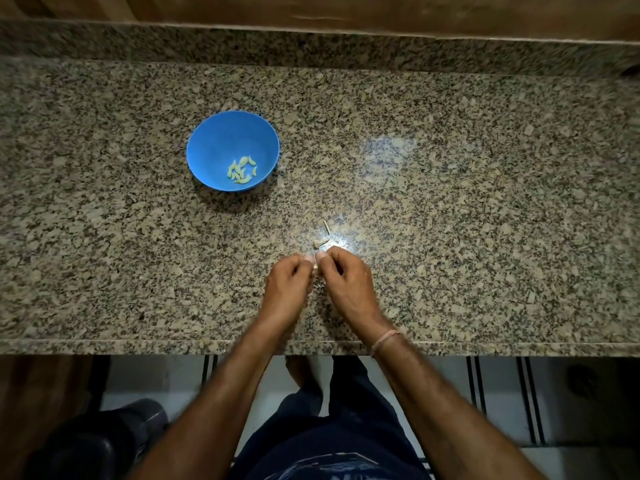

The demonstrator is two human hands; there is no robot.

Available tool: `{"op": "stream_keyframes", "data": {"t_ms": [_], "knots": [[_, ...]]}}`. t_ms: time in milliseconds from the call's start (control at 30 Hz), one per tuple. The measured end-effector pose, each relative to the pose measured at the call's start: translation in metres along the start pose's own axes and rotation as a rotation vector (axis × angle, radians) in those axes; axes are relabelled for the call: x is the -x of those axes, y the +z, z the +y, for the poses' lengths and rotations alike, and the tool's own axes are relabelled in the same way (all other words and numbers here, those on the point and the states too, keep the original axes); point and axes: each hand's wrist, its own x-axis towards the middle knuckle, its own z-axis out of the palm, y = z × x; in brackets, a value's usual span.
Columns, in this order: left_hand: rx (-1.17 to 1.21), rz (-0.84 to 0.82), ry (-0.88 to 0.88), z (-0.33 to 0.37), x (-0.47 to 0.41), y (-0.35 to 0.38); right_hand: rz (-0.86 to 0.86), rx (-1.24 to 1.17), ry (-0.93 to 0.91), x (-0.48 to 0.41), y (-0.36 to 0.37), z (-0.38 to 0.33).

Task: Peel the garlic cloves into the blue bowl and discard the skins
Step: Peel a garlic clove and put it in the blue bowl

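Garlic cloves (242, 170): several peeled, lying in the blue bowl (214, 133).
Held clove (314, 267): pinched between both hands, over the surface (450, 202).
Left hand (289, 275): curled, fingertips pinching the clove.
Right hand (341, 271): likewise.
Outstanding: we judge this clove unfinished; dry stem (323, 235) not yet discarded.

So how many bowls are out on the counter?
1: the blue bowl sits left of centre on the granite counter, peeled cloves inside; nothing seems to hide another.

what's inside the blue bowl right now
A small pile of peeled garlic cloves lies on the floor of the blue bowl, toward its near side. The rest of the inside shows bare blue. Only the spot under the cloves is covered.
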Motion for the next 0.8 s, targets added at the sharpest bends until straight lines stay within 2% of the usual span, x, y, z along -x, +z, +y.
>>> {"op": "stream_keyframes", "data": {"t_ms": [33,67,100,133,167,233,267,333,400,467,533,600,633,667,800], "knots": [[0.176,-0.075,-0.142,0.001,0.0,-0.002,0.028,0.089,-0.109,0.0,-0.002,0.0],[0.257,-0.116,-0.224,0.004,0.001,-0.002,0.047,0.136,-0.172,-0.001,-0.003,-0.001],[0.229,-0.117,-0.215,0.005,0.001,-0.001,0.051,0.142,-0.169,-0.002,-0.003,-0.003],[0.103,-0.071,-0.114,0.006,0.003,0.001,0.038,0.1,-0.095,-0.002,-0.004,-0.004],[-0.1,0.01,0.062,0.005,0.005,0.003,0.015,0.006,0.032,-0.003,-0.004,-0.006],[-0.42,0.152,0.396,0.0,0.007,0.005,-0.068,-0.277,0.327,-0.003,-0.005,-0.01],[-0.501,0.177,0.49,-0.002,0.006,0.005,-0.113,-0.388,0.445,-0.004,-0.005,-0.012],[-0.574,0.167,0.546,-0.009,0.002,0.002,-0.174,-0.482,0.57,-0.002,-0.005,-0.011],[-0.47,0.131,0.454,-0.009,0.003,0.001,-0.152,-0.412,0.485,0.001,-0.002,-0.008],[-0.211,0.05,0.208,-0.006,0.004,0.002,-0.064,-0.165,0.227,0.006,0.0,-0.005],[0.032,-0.036,-0.036,-0.005,0.002,0.003,0.001,-0.024,0.006,0.006,0.0,-0.005],[0.234,-0.09,-0.187,-0.003,0.002,0.003,0.03,0.037,-0.079,0.003,-0.001,-0.004],[0.24,-0.084,-0.185,-0.001,0.003,0.003,0.032,0.041,-0.058,0.002,-0.002,-0.005],[0.151,-0.051,-0.108,-0.001,0.005,0.004,0.013,-0.003,0.008,0.001,-0.003,-0.007],[-0.489,0.16,0.49,-0.007,0.006,0.001,-0.171,-0.502,0.536,-0.002,-0.006,-0.014]]}}
